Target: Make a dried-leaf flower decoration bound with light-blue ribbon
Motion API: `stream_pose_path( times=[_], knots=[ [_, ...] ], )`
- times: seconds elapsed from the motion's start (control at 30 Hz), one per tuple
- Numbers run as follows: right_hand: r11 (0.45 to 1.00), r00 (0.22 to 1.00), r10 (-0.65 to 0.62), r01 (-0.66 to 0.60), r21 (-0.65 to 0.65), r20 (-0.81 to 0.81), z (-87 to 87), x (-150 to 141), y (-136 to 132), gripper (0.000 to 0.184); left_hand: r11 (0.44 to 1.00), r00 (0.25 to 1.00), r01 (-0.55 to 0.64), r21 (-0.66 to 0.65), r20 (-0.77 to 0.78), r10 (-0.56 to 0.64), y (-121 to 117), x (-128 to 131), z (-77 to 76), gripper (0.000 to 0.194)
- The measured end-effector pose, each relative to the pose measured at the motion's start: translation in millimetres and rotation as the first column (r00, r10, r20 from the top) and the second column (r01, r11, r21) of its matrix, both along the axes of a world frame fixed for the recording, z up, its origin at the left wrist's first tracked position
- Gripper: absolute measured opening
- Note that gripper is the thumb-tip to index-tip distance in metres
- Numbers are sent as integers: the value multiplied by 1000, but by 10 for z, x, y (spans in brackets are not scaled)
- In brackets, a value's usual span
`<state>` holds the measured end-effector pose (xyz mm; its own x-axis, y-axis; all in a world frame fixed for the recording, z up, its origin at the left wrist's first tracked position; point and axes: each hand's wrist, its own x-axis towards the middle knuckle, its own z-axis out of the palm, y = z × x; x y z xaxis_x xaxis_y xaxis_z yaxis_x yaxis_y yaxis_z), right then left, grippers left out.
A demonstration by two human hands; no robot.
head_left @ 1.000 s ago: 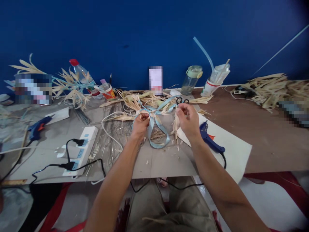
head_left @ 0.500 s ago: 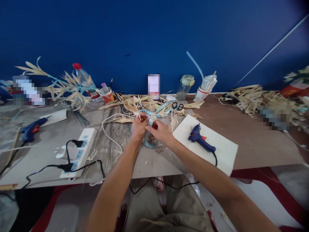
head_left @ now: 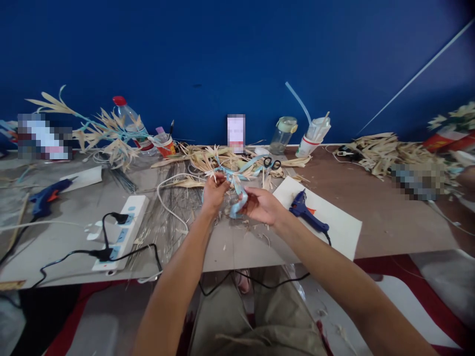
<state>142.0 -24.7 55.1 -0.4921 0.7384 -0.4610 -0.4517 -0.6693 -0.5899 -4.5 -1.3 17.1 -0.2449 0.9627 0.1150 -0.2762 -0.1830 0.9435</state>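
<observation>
My left hand is closed, pinching the blue-wrapped stem of a spray of pale, husk-like flowers. Light blue tape hangs from that stem and curls down toward the table. My right hand, to the right of the stem, grips the tape between thumb and fingers. Past the hands lie black-handled scissors among dried husk strips. On a white sheet to the right rests a blue glue gun.
A white power strip with black plugs lies left, near thin wires. Farther left is a second glue gun. A phone, glass jar, paper cup and red-capped bottle stand at the back.
My right hand has moved away from my left, rightward and slightly down, with the tape. The tape's loop has become a shorter hanging curl. My left hand stays at the stem.
</observation>
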Motion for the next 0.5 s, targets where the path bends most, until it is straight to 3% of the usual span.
stream_pose_path(
  times=[0.1,0.23,0.37,0.5],
  knots=[
    [984,984,172,-169,59,-47,-11,120,-69,20,1000,1000,-6,2,-22,6,21,-24,-10,26],
    [894,910,389,-410,178,143,79,306,-190,25,1000,999,-7,6,-53,8,42,-29,-23,24],
    [836,861,358,-468,287,362,373,626,-161,30,1000,998,14,-7,-63,-14,47,-46,-36,25],
    [768,753,154,-498,402,640,714,1046,73,25,994,993,109,-13,-46,-109,18,-39,-19,29]
  ],
)
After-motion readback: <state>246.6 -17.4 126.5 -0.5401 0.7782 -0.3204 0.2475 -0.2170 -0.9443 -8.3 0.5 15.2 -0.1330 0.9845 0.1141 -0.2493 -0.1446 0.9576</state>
